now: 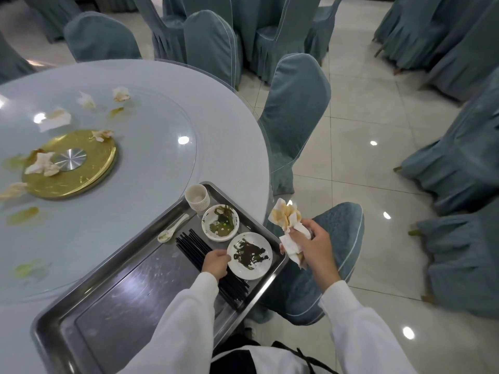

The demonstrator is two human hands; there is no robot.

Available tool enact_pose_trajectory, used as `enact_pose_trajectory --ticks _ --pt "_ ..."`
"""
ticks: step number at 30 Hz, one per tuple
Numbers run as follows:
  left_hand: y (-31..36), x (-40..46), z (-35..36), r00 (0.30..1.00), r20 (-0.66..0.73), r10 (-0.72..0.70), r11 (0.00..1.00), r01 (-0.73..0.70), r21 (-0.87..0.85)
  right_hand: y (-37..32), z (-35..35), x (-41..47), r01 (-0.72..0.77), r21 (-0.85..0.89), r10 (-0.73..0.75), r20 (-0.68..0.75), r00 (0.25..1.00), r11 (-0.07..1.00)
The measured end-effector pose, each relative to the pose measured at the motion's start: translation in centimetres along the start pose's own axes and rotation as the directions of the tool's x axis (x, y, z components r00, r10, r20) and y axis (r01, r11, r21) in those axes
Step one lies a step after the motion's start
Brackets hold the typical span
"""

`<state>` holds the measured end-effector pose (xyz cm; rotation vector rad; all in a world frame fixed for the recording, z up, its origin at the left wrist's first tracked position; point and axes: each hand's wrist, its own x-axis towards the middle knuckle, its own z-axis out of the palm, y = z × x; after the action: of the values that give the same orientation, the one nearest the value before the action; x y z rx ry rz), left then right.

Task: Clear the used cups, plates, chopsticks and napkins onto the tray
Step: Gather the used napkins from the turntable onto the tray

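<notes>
Steadying a dirty plate (pixel 249 255) on the near tray (pixel 129 300), the left hand (pixel 216 263) is pinching its rim; the right hand (pixel 313 247) is clutching soiled napkins (pixel 290 225) just right of the tray, seemingly to drop them in.

The tray (pixel 113 300) is dull silver steel. On it, the chopsticks (pixel 194 245) are black, the stacked cups (pixel 198 198) off-white, and two white plates beside them carry smears: green on the far plate (pixel 220 223), dark brown on the near plate (pixel 249 255). Left of the tray, a gold disc (pixel 70 164) sits on the pale blue-grey table (pixel 151 109). Right of the tray, the napkins (pixel 290 230) are white, stained yellow-orange, and the chairs (pixel 294 114) are teal with pale piping.
</notes>
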<state>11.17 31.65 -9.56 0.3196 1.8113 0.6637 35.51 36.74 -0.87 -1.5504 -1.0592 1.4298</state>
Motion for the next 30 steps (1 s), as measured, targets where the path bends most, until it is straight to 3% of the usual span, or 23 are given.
enact_pose_trajectory --ticks 6,17,25,30 --pt "-0.7 0.5 0.0 0.998 -0.004 0.068 0.99 -0.067 0.122 0.1 0.0 -0.6 0.03 -0.063 -0.032 -0.031 0.999 0.998" --pt "-1.8 0.3 0.1 0.997 -0.049 0.06 0.997 -0.057 0.056 0.7 0.2 -1.0 -0.007 -0.016 0.006 -0.052 0.999 1.0" --pt "-1.3 -0.3 0.3 0.975 -0.17 0.144 0.982 -0.118 0.15 0.9 0.2 -1.6 0.008 -0.073 -0.014 -0.074 0.997 0.997" --pt "-1.0 -0.9 0.0 0.956 -0.177 0.233 0.96 -0.198 0.196 1.1 0.1 -1.8 0.027 -0.1 -0.035 -0.078 0.996 0.995"
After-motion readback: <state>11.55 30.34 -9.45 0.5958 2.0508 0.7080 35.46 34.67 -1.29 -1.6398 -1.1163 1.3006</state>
